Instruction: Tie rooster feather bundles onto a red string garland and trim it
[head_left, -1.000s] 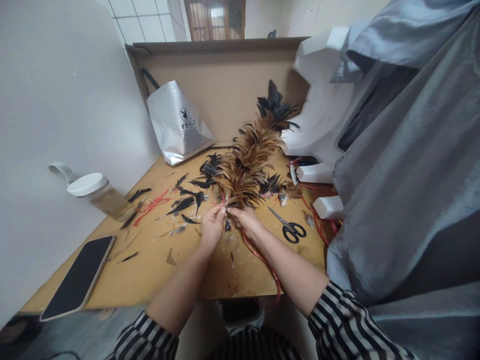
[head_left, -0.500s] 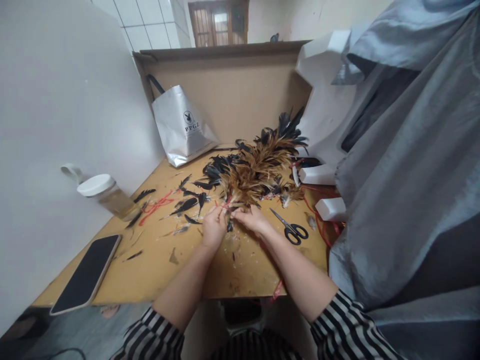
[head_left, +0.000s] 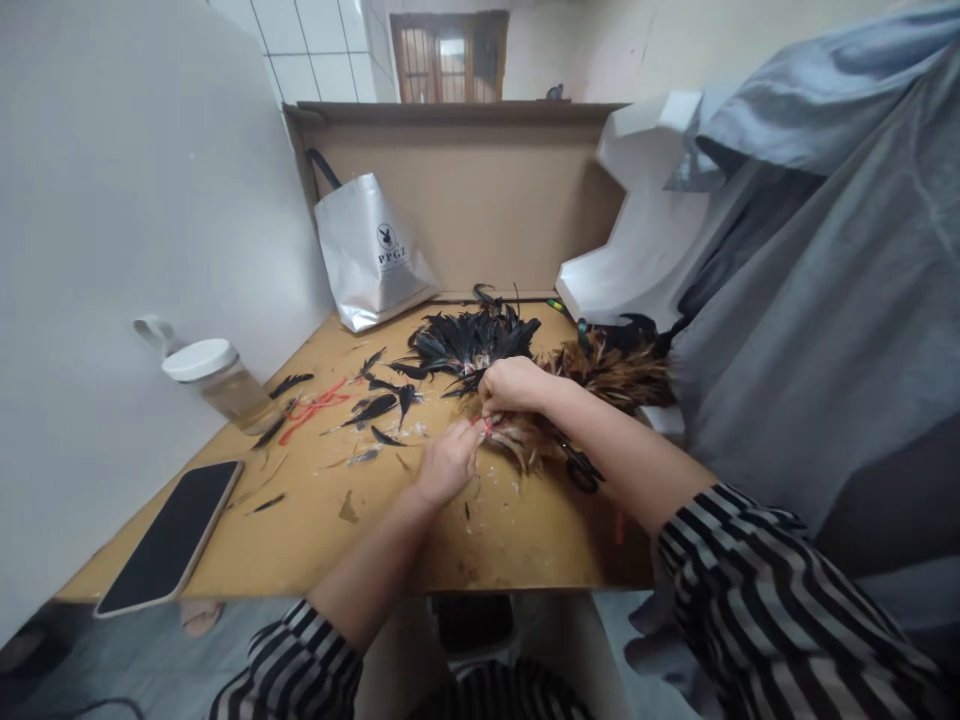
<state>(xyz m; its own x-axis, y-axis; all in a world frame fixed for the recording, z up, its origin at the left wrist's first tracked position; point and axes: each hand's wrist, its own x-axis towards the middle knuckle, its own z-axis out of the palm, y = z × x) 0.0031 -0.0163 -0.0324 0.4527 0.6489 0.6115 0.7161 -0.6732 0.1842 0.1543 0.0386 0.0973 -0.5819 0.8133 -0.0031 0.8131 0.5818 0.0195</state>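
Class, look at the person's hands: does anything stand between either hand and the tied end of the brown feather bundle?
Nothing visible does. The left hand pinches the end of the brown feather bundle at the red tie, and the right hand is right there too. The scissors lie off to the right, not between.

On the silver bag [head_left: 361, 285] you can read the letters "PPGZ" [head_left: 391, 257], below a round emblem [head_left: 386, 236], perhaps a rabbit head.

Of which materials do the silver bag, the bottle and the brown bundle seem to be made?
Silver bag: probably coated fabric or plastic; metallic sheen, creases.
Bottle: clear glass or plastic, smooth; yellowish liquid shows through.
Brown bundle: apparently natural feathers, fluffy; narrow, tapering tips.
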